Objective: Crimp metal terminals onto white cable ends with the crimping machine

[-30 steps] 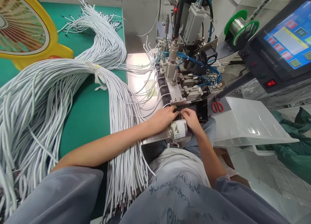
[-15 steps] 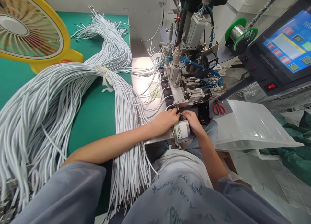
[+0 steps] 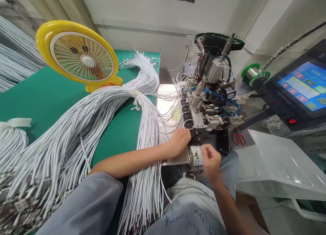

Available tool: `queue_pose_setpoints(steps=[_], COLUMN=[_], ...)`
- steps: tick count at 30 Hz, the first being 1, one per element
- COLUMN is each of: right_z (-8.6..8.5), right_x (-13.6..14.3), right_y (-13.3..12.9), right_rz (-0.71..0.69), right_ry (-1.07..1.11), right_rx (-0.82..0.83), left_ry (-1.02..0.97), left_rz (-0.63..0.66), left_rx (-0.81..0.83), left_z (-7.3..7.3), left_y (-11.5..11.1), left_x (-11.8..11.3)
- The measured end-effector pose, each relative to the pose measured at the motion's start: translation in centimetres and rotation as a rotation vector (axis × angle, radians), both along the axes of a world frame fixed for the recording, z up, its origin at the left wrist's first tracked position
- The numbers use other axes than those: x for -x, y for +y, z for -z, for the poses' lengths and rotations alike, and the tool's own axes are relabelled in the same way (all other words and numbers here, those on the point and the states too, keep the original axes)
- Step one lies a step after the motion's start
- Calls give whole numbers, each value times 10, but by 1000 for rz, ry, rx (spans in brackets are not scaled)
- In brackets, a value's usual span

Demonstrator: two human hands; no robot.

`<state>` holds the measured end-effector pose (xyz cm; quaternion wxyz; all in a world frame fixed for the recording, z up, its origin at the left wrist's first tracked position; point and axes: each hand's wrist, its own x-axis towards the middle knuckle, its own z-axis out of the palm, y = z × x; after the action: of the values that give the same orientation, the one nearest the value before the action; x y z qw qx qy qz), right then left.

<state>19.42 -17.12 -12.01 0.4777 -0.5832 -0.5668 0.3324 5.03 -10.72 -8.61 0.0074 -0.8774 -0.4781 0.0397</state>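
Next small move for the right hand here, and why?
Probably a short reach to the front end of the machine, beside the left hand. The left fingers are already at that end, while the right hand is away from it, near the white label. It's blurred, so I can't tell whether it holds anything; I'd check that first.

White cables (image 3: 150,126) in a tied bundle across green tabletop (image 3: 51,92)
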Motion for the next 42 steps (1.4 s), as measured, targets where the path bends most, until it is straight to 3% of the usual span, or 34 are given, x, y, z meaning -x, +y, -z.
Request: queue_pose_setpoints(steps=[4,7,9,13,18,20,23,26,30,33,38,42], right_z=[17,41,52,53,31,18,-3,-24,-43,-46,-37,-35], right_x=[46,74,86,85,49,28,-5,-30,-45,-44,-38,-30], right_y=[-44,-55,-56,-56,-50,-41,-24,-10,2,4,6,5], right_rz=[-483,-657,-695,-637,-442,-350,-378,-361,-101,74,20,0], right_ry=[-62,86,202,188,47,-6,-88,-102,7,139,405,423], right_rx=[292,495,592,586,435,340,323,348,243,137,62,5], left_ry=[-5,-14,-20,-49,-448,-604,-728,-801,-864,-928,-932,-1038], left_rz=[-29,-28,-23,32,441,525,478,370,227,246,296,327], left_rx=[7,12,12,24,242,376,508,538,644,651,683,660], left_z=[-2,-5,-7,-11,-17,-18,-14,-6,1,1,-4,-9], left_y=[3,5,5,0,-15,-18,-15,-7,0,2,6,4], left_x=[2,3,3,1,-5,-7,-8,-7,-7,-8,-8,-10])
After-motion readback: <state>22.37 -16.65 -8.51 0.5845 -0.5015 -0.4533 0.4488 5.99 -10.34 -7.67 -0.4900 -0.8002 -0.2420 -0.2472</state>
